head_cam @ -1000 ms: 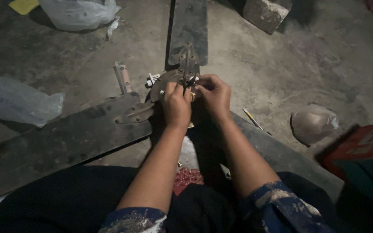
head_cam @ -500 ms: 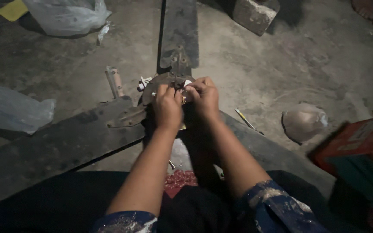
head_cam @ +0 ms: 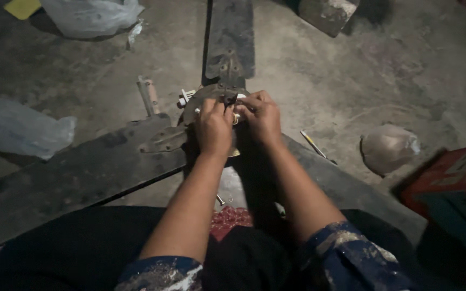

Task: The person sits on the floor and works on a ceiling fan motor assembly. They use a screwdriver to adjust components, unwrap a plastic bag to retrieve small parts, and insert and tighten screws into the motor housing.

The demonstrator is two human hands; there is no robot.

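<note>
A dismantled ceiling fan lies on the concrete floor: a round metal hub (head_cam: 203,97) in the middle with three dark blades, one pointing away (head_cam: 230,37), one to the left (head_cam: 82,172), one to the right (head_cam: 346,188). My left hand (head_cam: 213,126) and my right hand (head_cam: 260,116) rest side by side on the hub, fingers curled and pinching a small part at its top centre. What they pinch is hidden by the fingers.
A tool with a pale handle (head_cam: 148,94) lies left of the hub. A thin screwdriver (head_cam: 314,144) and a crumpled bag (head_cam: 388,148) lie to the right, clear plastic bags (head_cam: 20,126) to the left, a stone block (head_cam: 327,13) at the top, coloured boxes (head_cam: 454,178) at the right.
My hands stay on the hub and shift only slightly. The view has drifted, so the fan sits a little left of where it was.
</note>
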